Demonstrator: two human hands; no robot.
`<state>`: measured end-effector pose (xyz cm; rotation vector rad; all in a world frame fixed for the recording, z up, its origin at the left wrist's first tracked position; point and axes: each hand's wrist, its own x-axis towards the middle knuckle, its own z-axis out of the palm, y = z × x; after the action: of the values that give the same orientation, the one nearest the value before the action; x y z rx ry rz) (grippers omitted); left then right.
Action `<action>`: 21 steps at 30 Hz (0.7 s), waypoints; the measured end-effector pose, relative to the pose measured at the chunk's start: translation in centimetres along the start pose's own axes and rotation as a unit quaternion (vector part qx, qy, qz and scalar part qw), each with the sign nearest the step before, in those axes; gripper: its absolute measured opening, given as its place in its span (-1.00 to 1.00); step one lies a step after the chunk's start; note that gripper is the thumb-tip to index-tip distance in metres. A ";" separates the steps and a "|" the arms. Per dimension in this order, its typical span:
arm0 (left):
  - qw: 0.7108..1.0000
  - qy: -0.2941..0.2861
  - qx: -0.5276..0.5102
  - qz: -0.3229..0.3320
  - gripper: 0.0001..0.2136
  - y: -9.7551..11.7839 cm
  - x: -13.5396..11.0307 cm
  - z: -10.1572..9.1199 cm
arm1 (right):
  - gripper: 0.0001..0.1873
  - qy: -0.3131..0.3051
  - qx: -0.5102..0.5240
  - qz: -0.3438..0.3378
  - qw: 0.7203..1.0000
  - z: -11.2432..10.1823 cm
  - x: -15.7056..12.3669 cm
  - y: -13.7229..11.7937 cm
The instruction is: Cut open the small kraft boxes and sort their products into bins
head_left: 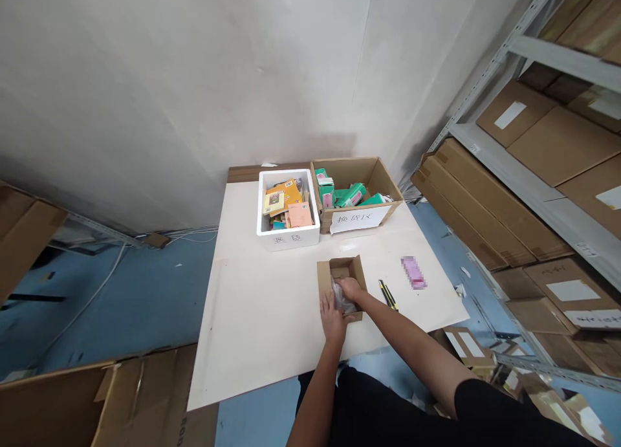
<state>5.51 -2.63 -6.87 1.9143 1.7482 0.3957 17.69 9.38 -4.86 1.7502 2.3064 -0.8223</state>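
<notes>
A small open cardboard box [326, 273] stands near the middle of the white table, its left flap folded outward. Inside it lies a clear plastic bag [343, 299] with contents I cannot make out. My right hand [350, 289] reaches into the box and is closed on the bag, its fingertips partly hidden. At the box's near left corner, my left hand [332, 317] holds the wall, fingers along the left side and thumb across the near edge. A black and yellow utility knife [387, 295] lies on the table, right of the box.
Behind the box, a white foam box [288, 240] holds several booklets or small packs. Beside it, a larger cardboard carton [388, 175] contains green packages. A blurred pink item [413, 272] lies at the right of the white table [262, 317]. Metal shelving [528, 175] with cartons flanks the right.
</notes>
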 end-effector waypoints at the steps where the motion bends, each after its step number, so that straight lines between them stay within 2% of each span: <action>1: 1.000 -0.001 0.000 -0.005 -0.78 -0.1 0.4 -0.3 | -0.45 0.002 -0.006 -0.018 1.000 -1.0 -0.2 -0.2; 4: 1.000 0.006 -0.005 -0.012 -0.82 -0.8 1.7 -1.9 | -0.39 0.045 0.003 -0.043 0.998 -5.2 -0.1 -0.4; 7: 0.999 0.029 0.014 -0.016 -0.81 -3.0 2.2 -4.5 | -0.46 0.062 0.043 -0.085 0.993 -9.8 0.8 0.0; 9: 0.998 0.039 0.041 -0.023 -0.78 -5.5 1.7 -6.8 | -0.58 0.021 0.074 -0.115 0.990 -12.2 1.7 0.5; 11: 0.997 0.044 0.065 -0.027 -0.77 -8.6 0.6 -9.5 | -0.67 -0.050 0.090 -0.124 0.987 -13.3 2.7 0.9; 13: 0.995 0.039 0.088 -0.033 -0.76 -11.8 -0.8 -12.3 | -0.61 -0.102 0.081 -0.112 0.985 -12.8 3.6 1.0; 15: 0.993 0.028 0.111 -0.042 -0.77 -14.5 -2.2 -15.0 | -0.37 -0.102 0.053 -0.078 0.990 -11.0 4.1 0.9; 17: 0.990 0.023 0.125 -0.054 -0.77 -16.4 -3.4 -17.1 | -0.11 -0.068 0.032 -0.016 0.997 -8.3 4.0 1.0; 18: 0.990 0.023 0.128 -0.054 -0.75 -17.0 -3.9 -17.8 | -0.04 -0.042 0.030 0.020 0.998 -6.7 3.6 1.2; 19: 0.990 0.024 0.129 -0.052 -0.73 -17.4 -4.2 -18.4 | -0.03 -0.012 0.034 0.056 0.998 -5.0 3.0 1.4; 21: 0.991 0.025 0.121 -0.042 -0.66 -17.6 -4.7 -18.9 | -0.14 0.057 0.047 0.109 0.991 -1.5 1.5 2.1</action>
<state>-19.89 -3.32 -0.34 2.0002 1.9796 0.2107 19.52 11.78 -4.92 2.0964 2.1211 -0.8209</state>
